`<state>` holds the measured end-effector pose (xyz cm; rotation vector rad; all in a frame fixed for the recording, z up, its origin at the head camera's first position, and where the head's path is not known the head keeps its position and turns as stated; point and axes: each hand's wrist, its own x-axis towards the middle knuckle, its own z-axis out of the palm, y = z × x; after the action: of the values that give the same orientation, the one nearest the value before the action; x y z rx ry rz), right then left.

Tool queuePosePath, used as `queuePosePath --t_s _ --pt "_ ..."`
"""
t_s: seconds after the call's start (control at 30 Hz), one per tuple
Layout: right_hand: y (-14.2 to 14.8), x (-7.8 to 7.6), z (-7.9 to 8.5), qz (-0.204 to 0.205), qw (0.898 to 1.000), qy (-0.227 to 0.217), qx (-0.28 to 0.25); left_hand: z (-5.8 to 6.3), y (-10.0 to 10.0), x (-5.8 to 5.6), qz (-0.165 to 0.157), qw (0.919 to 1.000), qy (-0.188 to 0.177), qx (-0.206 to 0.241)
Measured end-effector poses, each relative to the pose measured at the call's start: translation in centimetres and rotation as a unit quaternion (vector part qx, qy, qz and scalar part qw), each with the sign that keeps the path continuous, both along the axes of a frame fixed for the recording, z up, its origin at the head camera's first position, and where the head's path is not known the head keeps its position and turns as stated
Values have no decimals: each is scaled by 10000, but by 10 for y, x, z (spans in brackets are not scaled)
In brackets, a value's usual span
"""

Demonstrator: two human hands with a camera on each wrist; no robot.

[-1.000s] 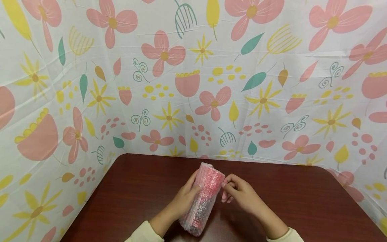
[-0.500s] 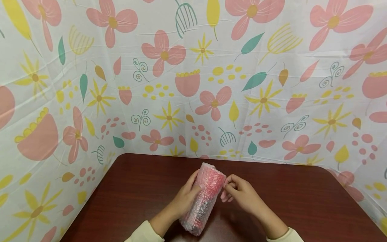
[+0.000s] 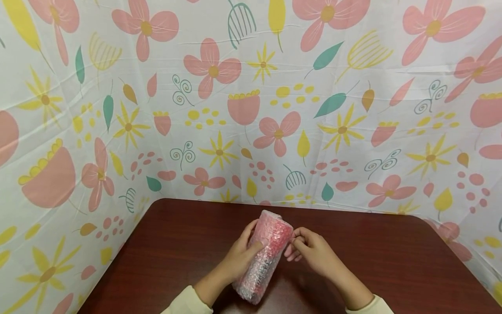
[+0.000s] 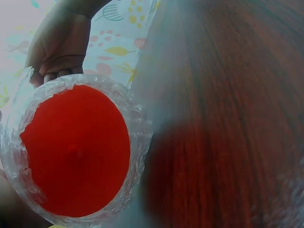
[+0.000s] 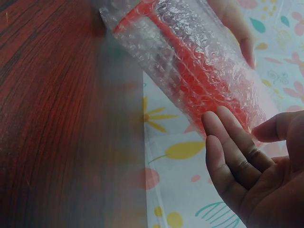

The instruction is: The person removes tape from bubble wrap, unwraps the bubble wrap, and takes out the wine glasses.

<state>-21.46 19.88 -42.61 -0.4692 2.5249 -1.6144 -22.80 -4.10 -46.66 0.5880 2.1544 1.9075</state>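
Fingers of the left hand [image 3: 240, 257] curl round the left flank of a red cylindrical object wrapped in clear bubble film [image 3: 264, 255], thumb lying over its upper surface; the hold is closed but not tight. Fingertips [image 5: 216, 124] of the right hand [image 3: 310, 253] rest on the wrap near the far end, where thumb and forefinger appear to pinch a loose edge of the film; the remaining fingers are only slightly bent.

The wrapped cylinder lies tilted across the near middle of the dark red-brown wooden table [image 3: 392, 261], its near end resting on the wood, its far end raised between the two hands. The left wrist view shows the flat red circular end [image 4: 76, 149] ringed by film.

Handling, as judged: the film is soft, yielding and somewhat slippery, so it may slide over the stiffer body inside; the object looks light. A grasp round the mid-body is likely to be the most secure; the loose edge suits peeling only.

Behind the table hangs a white sheet printed with pink and yellow flowers [image 3: 251, 109].
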Motion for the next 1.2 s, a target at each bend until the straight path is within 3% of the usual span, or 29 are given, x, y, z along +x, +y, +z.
queuePosePath --t_s 0.37,0.77,1.2 --pt "1 1 -2 126 9999 -2 -22 0 2 0 322 9994 52 107" --pt "-1 1 -5 251 9996 23 -128 0 0 -2 780 9962 320 -233" --pt "0 1 -2 201 9992 68 -340 -2 -1 -2 912 9944 409 -358"
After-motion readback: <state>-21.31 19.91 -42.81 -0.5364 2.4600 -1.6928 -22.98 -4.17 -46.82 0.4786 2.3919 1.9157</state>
